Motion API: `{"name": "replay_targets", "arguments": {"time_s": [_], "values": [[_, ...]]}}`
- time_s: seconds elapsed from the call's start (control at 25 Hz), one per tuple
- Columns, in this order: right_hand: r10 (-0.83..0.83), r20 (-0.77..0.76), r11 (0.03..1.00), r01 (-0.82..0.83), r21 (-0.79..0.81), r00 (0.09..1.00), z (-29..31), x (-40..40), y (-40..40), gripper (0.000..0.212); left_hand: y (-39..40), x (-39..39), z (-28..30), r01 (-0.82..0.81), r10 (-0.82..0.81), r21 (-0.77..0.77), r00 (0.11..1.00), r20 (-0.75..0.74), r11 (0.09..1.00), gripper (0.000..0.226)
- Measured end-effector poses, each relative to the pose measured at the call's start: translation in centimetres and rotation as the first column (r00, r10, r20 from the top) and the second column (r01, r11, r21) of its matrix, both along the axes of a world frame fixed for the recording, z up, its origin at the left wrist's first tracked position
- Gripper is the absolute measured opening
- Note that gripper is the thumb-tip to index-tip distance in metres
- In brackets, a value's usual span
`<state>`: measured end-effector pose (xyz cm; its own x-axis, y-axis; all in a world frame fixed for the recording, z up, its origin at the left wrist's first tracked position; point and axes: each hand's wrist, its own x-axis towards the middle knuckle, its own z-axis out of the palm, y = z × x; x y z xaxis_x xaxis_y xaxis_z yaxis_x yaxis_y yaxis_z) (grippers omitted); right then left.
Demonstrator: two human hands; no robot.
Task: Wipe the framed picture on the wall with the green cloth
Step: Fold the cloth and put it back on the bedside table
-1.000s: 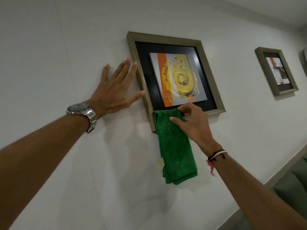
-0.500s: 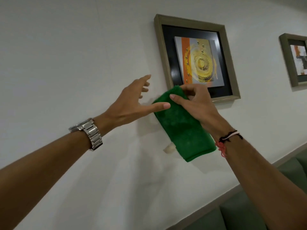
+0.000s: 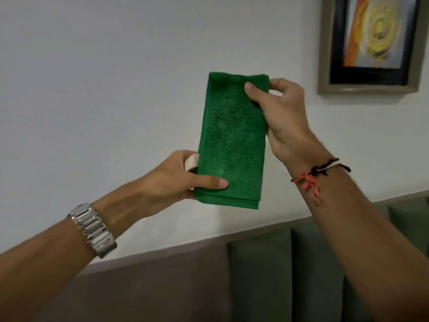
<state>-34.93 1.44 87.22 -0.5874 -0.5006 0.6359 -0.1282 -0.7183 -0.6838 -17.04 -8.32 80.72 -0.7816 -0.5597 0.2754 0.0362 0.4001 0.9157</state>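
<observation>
A folded green cloth (image 3: pixel 232 140) hangs upright in front of the white wall, clear of the picture. My right hand (image 3: pixel 285 117) pinches its top right corner. My left hand (image 3: pixel 176 180) grips its bottom left corner, thumb on the front, next to a small pale tag. The framed picture (image 3: pixel 325 66), a grey-gold frame with a black mat around orange and yellow art, is at the top right, partly cut off by the view's edge. Neither hand touches it.
Below the wall runs a padded seat back, brown (image 3: pixel 162 287) on the left and green (image 3: pixel 267 275) on the right. Bare white wall (image 3: pixel 92 89) fills the left and centre.
The cloth has come off the frame's lower edge and moved down and left. My left hand left the wall and took the cloth's lower corner. The view has dropped, pushing the picture to the top right.
</observation>
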Motion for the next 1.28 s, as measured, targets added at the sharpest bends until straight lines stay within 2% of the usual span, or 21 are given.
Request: {"name": "replay_targets", "arguments": {"time_s": [0.12, 0.28, 0.44, 0.56, 0.76, 0.92, 1.0, 1.16, 1.28], "values": [[0.034, 0.138, 0.997, -0.044, 0.070, 0.990, -5.0, 0.9, -0.3, 0.029, -1.8, 5.0, -2.9, -0.070, 0.074, 0.093, 0.996, -0.042, 0.993, 0.046], [0.122, 0.221, 0.935, -0.187, 0.300, 0.968, -14.4, 1.0, -0.4, 0.047, -3.7, 9.3, -7.7, -0.210, 0.227, 0.187, 0.971, -0.077, 0.960, 0.042], [0.270, 0.255, 0.767, -0.367, 0.526, 0.928, -25.8, 2.5, -0.6, 0.037, -4.0, 11.6, -16.4, -0.389, 0.414, 0.273, 0.910, -0.037, 0.880, 0.044], [0.256, 0.304, 0.635, -0.396, 0.663, 0.918, -34.2, 3.7, 0.2, 0.034, -2.4, 13.0, -24.9, -0.470, 0.475, 0.284, 0.878, 0.055, 0.836, 0.039], [0.146, 0.360, 0.370, -0.388, 0.844, 0.922, -49.2, 5.4, 2.2, 0.037, 0.9, 13.0, -41.4, -0.582, 0.484, 0.377, 0.811, 0.329, 0.720, 0.029], [0.024, 0.418, 0.142, -0.417, 0.898, 0.908, -61.9, 6.8, 3.2, 0.026, 3.5, 12.1, -55.2, -0.639, 0.403, 0.493, 0.763, 0.506, 0.591, 0.026], [-0.063, 0.443, 0.044, -0.441, 0.896, 0.894, -68.2, 7.3, 3.2, 0.029, 4.9, 11.7, -61.3, -0.661, 0.357, 0.533, 0.743, 0.566, 0.529, 0.028], [-0.148, 0.416, -0.097, -0.432, 0.897, 0.897, -79.0, 8.0, 3.3, 0.042, 7.0, 10.2, -72.3, -0.750, 0.318, 0.517, 0.650, 0.690, 0.413, 0.030], [-0.143, 0.400, -0.174, -0.421, 0.890, 0.905, -83.9, 8.2, 3.7, 0.047, 8.1, 9.0, -78.0, -0.803, 0.307, 0.460, 0.578, 0.756, 0.379, 0.032]]}}
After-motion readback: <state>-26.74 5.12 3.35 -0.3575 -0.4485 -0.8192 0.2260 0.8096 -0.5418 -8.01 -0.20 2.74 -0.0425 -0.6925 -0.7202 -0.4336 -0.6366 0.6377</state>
